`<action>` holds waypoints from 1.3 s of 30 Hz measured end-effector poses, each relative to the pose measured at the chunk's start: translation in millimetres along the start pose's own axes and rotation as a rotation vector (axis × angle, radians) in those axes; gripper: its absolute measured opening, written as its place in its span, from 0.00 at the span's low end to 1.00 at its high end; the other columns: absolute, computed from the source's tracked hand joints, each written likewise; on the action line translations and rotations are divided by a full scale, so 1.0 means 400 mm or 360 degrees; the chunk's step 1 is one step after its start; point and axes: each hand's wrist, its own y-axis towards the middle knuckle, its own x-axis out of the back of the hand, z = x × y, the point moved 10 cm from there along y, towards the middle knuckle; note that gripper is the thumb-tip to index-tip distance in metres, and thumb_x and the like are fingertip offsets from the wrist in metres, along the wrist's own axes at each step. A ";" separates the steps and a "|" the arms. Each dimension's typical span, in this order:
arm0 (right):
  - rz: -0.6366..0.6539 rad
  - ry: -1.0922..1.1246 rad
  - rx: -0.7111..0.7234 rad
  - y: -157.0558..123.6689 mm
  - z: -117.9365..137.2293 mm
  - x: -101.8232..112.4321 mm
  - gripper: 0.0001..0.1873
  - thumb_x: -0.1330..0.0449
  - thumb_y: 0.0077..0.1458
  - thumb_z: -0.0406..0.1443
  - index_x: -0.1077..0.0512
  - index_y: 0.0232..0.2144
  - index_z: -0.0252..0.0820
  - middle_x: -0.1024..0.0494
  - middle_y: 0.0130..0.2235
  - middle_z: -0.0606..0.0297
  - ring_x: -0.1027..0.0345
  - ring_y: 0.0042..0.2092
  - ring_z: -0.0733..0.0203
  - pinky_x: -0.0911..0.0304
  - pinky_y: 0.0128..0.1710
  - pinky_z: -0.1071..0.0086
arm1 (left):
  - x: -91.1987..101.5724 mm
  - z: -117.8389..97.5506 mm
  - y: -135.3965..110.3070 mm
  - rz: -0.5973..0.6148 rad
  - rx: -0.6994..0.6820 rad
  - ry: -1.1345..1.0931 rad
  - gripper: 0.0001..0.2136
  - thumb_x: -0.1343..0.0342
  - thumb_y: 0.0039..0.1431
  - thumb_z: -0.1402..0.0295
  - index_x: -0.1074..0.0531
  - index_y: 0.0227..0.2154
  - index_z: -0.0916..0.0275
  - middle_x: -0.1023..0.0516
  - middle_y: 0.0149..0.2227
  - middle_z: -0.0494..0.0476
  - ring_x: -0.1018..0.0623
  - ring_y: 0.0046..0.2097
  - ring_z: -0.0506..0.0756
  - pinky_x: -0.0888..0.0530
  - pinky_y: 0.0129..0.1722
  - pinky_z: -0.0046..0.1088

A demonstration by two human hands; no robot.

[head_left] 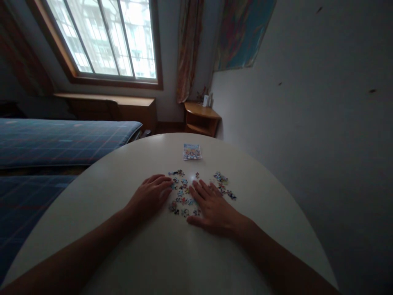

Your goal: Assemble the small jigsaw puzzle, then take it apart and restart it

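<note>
Several small jigsaw puzzle pieces [183,200] lie scattered on a white round table [147,254], mostly between my two hands. My left hand [152,191] rests on the left side of the pieces, its fingers stretched toward them and the fingertips touching the nearest ones. On the right, my right hand [211,207] lies flat with the fingers spread, partly over some pieces and hiding them. More puzzle pieces [227,190] sit just beyond and to the right of that hand. Farther back lies a small square printed picture or packet [192,152].
Past the table's left edge stands a bed with a blue plaid mattress [67,139]. A wooden corner cabinet [201,116] with small items on top is behind the table. A white wall [307,143] runs along the right. A window [107,37] is at the back left.
</note>
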 end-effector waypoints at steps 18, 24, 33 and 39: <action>0.0017 0.0095 0.0184 0.010 0.072 0.008 0.49 0.55 0.58 0.64 0.54 0.70 0.41 0.57 0.72 0.54 0.67 0.72 0.47 0.69 0.70 0.47 | -0.054 0.017 -0.007 0.0206 -0.0082 0.0024 0.21 0.56 0.71 0.60 0.36 0.63 0.59 0.35 0.65 0.57 0.37 0.66 0.62 0.38 0.65 0.47; -0.0376 -0.0147 -0.0441 0.012 -0.099 0.076 0.41 0.62 0.66 0.57 0.43 0.66 0.32 0.42 0.68 0.50 0.54 0.70 0.44 0.58 0.68 0.47 | -0.043 0.036 -0.013 0.0162 0.0083 0.0147 0.23 0.56 0.70 0.57 0.36 0.62 0.61 0.34 0.64 0.60 0.37 0.65 0.64 0.37 0.63 0.50; -0.0490 -0.0230 -0.0411 0.005 -0.159 0.114 0.18 0.50 0.67 0.36 0.24 0.51 0.43 0.23 0.54 0.58 0.34 0.57 0.51 0.40 0.59 0.55 | -0.037 0.018 -0.012 0.0172 -0.0011 0.0081 0.22 0.55 0.70 0.56 0.36 0.61 0.62 0.34 0.62 0.64 0.36 0.63 0.64 0.35 0.62 0.48; -0.0527 -0.0188 -0.0436 -0.001 -0.177 0.143 0.12 0.42 0.63 0.37 0.20 0.44 0.44 0.20 0.47 0.58 0.32 0.50 0.53 0.37 0.52 0.60 | -0.036 0.013 -0.010 0.0177 -0.0003 0.0011 0.22 0.56 0.70 0.57 0.37 0.61 0.61 0.33 0.62 0.61 0.36 0.63 0.62 0.35 0.63 0.46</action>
